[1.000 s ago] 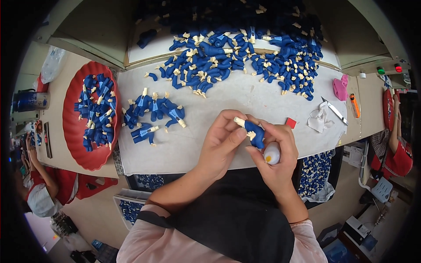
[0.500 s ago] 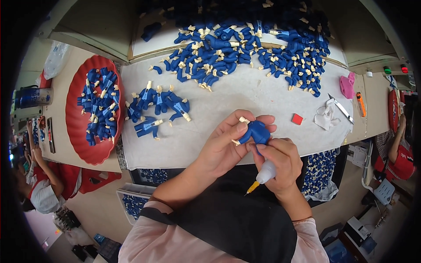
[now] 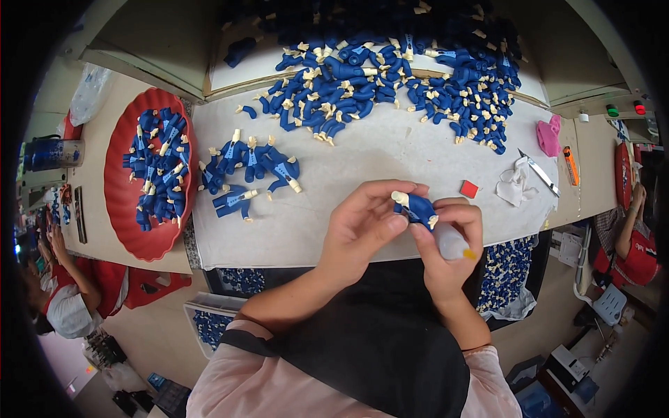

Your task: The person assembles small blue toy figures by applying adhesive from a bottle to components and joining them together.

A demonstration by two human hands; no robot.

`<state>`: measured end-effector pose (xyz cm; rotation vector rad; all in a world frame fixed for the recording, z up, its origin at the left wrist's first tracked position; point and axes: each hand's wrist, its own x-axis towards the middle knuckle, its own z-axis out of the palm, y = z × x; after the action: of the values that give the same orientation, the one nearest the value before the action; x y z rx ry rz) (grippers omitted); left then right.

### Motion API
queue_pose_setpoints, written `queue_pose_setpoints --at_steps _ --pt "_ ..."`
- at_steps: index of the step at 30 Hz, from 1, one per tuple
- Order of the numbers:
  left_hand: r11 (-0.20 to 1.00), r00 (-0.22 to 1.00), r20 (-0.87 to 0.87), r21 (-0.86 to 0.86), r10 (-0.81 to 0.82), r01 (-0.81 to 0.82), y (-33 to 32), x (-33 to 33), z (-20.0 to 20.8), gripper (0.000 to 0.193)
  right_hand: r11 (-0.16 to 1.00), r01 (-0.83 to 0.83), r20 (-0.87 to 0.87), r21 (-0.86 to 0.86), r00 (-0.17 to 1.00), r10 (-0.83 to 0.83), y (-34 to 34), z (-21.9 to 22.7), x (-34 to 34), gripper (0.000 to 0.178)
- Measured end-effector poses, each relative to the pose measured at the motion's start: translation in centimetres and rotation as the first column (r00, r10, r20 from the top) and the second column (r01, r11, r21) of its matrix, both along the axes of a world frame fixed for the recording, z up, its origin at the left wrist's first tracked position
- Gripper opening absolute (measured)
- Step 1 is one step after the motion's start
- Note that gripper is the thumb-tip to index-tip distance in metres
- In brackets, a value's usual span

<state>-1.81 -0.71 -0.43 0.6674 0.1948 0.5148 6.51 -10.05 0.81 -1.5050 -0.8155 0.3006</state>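
Between my two hands is a blue doll body (image 3: 420, 207) with a cream neck and hand. My left hand (image 3: 361, 226) is closed round it, thumb along its near side. My right hand (image 3: 437, 268) pinches the doll's arm side with thumb and fingertips. The same right hand keeps a translucent needle-tip squeeze bottle (image 3: 451, 244) in its palm, its yellow tip pointing right. Left of my hands lie several blue doll bodies (image 3: 252, 159) with arms fitted. Part of the held body is hidden by my fingers.
A red scalloped tray (image 3: 125, 202) holding doll bodies stands at the left. Loose blue arms (image 3: 481, 104) and bodies are heaped at the back. A red block (image 3: 469, 189), crumpled tissue (image 3: 514, 184), a metal-bladed cutter (image 3: 540, 173) and an orange cutter (image 3: 571, 166) lie to the right.
The doll body has been turned over and raised slightly to the right. The squeeze bottle has swung, so its yellow tip points right instead of down toward me. Both hands have closed in together.
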Motion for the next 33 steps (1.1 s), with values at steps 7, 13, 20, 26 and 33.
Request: queue_pose_setpoints --at_steps 7,13,20,26,33 --pt "0.911 0.937 -0.266 0.397 0.226 -0.107 0.2 -0.4 1.2 0.029 0.996 -0.032 0.009 -0.086 0.999 0.033 0.0 1.2 0.9 0.032" --pt "0.853 0.897 -0.244 0.472 0.368 -0.222 -0.6 -0.1 0.4 0.030 0.993 -0.005 0.131 -0.119 0.991 0.021 1.2 0.9 1.0 0.020" --pt "0.813 0.872 -0.304 0.560 0.383 -0.162 -0.5 -0.3 0.0 0.028 0.995 0.003 -0.075 -0.100 0.997 -0.011 1.5 0.3 0.8 0.013" --pt "0.853 0.869 -0.234 0.416 0.435 -0.315 -1.4 0.4 0.4 0.032 0.999 0.001 -0.233 -0.048 0.972 -0.012 1.6 -0.2 0.2 0.012" --pt "0.828 0.847 -0.282 0.487 0.450 -0.278 -1.5 0.0 0.2 0.037 0.999 0.031 -0.386 0.016 0.922 -0.022 1.6 -0.7 -0.4 0.010"
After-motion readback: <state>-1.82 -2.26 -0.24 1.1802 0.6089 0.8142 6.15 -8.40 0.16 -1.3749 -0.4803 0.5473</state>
